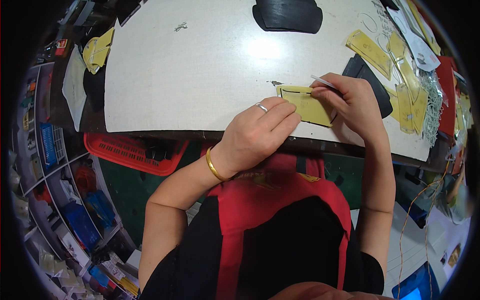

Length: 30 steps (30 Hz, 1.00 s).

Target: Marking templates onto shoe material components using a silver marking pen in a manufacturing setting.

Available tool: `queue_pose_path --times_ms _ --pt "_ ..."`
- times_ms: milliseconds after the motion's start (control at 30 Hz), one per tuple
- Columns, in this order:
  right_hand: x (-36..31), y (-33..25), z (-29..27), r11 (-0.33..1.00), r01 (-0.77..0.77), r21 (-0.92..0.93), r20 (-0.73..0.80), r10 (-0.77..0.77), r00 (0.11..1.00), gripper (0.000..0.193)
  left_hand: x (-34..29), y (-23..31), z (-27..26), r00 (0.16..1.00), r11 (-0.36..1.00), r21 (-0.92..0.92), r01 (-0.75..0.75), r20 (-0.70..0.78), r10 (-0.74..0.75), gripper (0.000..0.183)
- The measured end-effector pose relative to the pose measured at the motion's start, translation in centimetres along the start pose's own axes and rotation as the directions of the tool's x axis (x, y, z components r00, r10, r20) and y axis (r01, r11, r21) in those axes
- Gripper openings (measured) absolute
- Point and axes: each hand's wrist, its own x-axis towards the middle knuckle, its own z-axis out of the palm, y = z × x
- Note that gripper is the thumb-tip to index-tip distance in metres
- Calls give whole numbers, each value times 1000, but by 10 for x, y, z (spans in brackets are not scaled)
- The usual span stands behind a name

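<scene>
A yellow template with dark slots along its edges lies on the white table near its front edge. My left hand, with a ring and a gold bangle, presses its left part down with fingers together; the thumb is hidden. In my right hand a thin whitish pen-like stick is pinched, its upper end pointing up and left. That hand rests over the template's right side, and the stick's lower end is hidden by the fingers. Black flat pieces lie in a pile just beyond my right hand.
Another black stack sits at the far edge. Several yellow templates and pale tangled strings crowd the right side. Small thread scraps lie far left. A red basket is below the table's left front, beside shelves.
</scene>
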Motion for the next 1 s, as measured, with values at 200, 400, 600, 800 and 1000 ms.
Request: queue_pose_path --times_ms 200,400,600,800,1000 --pt "-1 -1 -13 982 -116 149 22 114 993 23 8 8 -2 984 985 175 9 174 -40 27" --pt "-17 9 -7 972 -124 199 -108 148 983 30 18 14 -5 963 961 277 -15 263 -60 32" --pt "-21 16 -12 997 -25 -76 -412 -8 911 21 19 21 -1 972 954 294 -65 236 -7 34" --pt "-10 -11 -19 979 105 -172 -375 -164 912 26 18 36 6 945 927 338 -161 323 46 37" --pt "22 -39 8 967 255 -25 107 -251 962 28 16 38 11 966 907 380 -179 241 89 31"
